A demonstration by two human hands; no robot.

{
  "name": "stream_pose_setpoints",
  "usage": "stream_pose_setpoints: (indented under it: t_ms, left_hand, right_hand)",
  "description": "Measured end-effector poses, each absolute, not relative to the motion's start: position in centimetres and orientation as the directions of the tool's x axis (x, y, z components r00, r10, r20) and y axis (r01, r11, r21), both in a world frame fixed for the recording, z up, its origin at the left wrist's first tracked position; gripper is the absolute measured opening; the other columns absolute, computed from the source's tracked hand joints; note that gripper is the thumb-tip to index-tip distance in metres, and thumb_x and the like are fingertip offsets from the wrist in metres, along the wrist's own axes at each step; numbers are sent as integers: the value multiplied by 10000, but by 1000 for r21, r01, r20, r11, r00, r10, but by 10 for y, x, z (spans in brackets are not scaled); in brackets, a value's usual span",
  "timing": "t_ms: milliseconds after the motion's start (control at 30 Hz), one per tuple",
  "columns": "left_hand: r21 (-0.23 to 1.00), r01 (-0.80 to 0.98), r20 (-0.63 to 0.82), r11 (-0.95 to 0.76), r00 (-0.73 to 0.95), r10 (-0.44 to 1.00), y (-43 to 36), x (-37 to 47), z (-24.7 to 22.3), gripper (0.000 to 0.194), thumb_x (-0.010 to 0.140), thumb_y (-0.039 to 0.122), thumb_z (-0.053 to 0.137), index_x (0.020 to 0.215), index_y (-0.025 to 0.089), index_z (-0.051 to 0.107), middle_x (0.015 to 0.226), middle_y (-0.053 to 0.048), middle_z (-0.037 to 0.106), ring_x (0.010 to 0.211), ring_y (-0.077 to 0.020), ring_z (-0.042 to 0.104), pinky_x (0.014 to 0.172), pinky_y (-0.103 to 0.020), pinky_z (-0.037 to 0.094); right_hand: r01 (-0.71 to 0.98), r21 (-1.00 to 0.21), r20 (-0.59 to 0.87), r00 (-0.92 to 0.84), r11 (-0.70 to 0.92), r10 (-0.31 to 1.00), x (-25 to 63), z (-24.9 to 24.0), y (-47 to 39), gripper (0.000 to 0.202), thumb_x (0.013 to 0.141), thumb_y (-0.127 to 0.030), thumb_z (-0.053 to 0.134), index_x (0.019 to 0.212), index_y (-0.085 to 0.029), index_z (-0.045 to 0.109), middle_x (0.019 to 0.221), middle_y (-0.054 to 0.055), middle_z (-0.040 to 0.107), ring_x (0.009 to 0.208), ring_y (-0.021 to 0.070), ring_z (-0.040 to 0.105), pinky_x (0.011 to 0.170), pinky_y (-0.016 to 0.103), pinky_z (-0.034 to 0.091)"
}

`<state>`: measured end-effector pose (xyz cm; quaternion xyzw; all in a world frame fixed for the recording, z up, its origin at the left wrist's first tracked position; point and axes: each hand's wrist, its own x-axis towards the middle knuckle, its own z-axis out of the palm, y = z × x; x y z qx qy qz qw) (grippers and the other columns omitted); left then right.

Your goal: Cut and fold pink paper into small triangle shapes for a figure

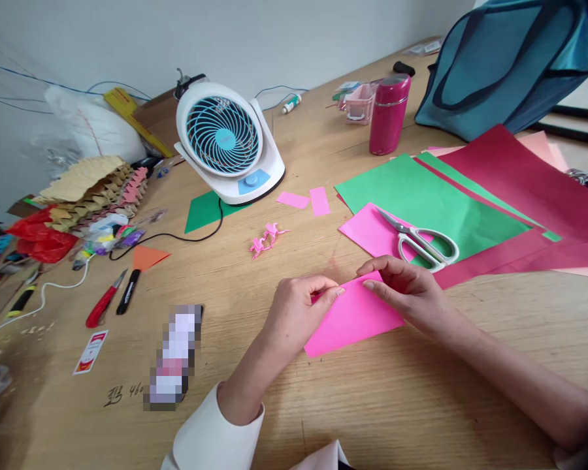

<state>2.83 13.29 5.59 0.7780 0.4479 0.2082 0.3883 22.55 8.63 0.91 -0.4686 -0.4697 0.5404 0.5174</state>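
A bright pink paper sheet point(355, 316) is held between both hands above the wooden table. My left hand point(308, 303) pinches its upper left part between thumb and fingers. At the upper right edge, my right hand point(404, 287) grips the paper with thumb in front and fingers behind. Just beyond the right hand, white-handled scissors point(419, 241) lie closed on another pink sheet point(372, 228) and a green sheet point(402, 186). Small cut pink pieces point(319, 201) and a crumpled pink paper shape point(267, 240) rest farther off to the left.
A white fan point(223, 137) stands at the back, its black cord curving left. A magenta bottle point(390, 116) and blue bag point(509, 62) are behind the red sheets point(514, 176). Left are a red knife point(102, 303), a black-handled one point(128, 291) and a blurred phone point(174, 356).
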Motion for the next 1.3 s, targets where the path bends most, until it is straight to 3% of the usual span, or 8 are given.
stream_pose_setpoints:
  t_ms: [167, 333, 633, 833, 967, 1100, 1300]
  left_hand:
    - [753, 557, -17, -352, 550, 835, 132, 30, 58, 163, 876, 231, 603, 813, 208, 752, 814, 2, 764, 718, -147, 673, 624, -220, 467]
    - [700, 582, -8, -413, 585, 811, 131, 31, 58, 183, 879, 216, 588, 784, 211, 744, 830, -2, 765, 749, -155, 674, 609, -223, 452]
    - [684, 602, -19, -412, 580, 815, 132, 29, 62, 169, 903, 247, 577, 823, 212, 722, 836, -6, 735, 772, -155, 649, 682, -242, 459]
    - [715, 593, -61, -371, 582, 811, 135, 24, 63, 180, 872, 213, 577, 763, 202, 719, 803, -6, 722, 753, -152, 639, 653, -237, 447]
    - [755, 604, -213, -256, 595, 775, 142, 19, 52, 203, 867, 236, 552, 760, 187, 718, 728, 9, 713, 660, -134, 605, 562, -225, 396]
    - [688, 656, -223, -312, 599, 769, 147, 21, 37, 188, 825, 169, 560, 710, 180, 708, 720, 10, 701, 670, -135, 595, 580, -236, 379]
    - [563, 719, -162, -407, 579, 799, 140, 28, 28, 144, 866, 166, 579, 771, 192, 684, 789, -3, 688, 744, -153, 608, 683, -273, 411]
  right_hand:
    - [-37, -999, -19, 3, -19, 1000, 227, 12, 86, 215, 863, -441, 672, 909, -232, 682, 835, 15, 644, 702, 142, 558, 579, 245, 435]
    - [-54, -996, -74, -25, -75, 997, 228, 5, 86, 255, 821, -472, 706, 820, -222, 657, 737, -2, 615, 618, 136, 524, 524, 248, 408]
    - [-35, -997, -70, 73, -67, 995, 232, -1, 87, 286, 845, -494, 672, 807, -212, 638, 706, -1, 599, 587, 127, 491, 490, 242, 361]
    - [47, -995, -83, 23, -84, 996, 231, -3, 86, 259, 862, -468, 653, 830, -211, 641, 713, -3, 607, 579, 123, 488, 482, 245, 345]
    - [252, -967, -38, -11, -33, 999, 228, -3, 85, 214, 905, -407, 587, 848, -210, 649, 706, 8, 626, 588, 142, 518, 495, 266, 363]
    - [573, -806, 96, -119, 147, 988, 228, -4, 87, 111, 914, -248, 556, 863, -223, 651, 747, 11, 652, 633, 158, 557, 570, 290, 399]
    - [680, -673, 171, -240, 291, 956, 230, -12, 91, 135, 943, -177, 504, 894, -205, 626, 854, 45, 671, 826, 210, 630, 737, 327, 464]
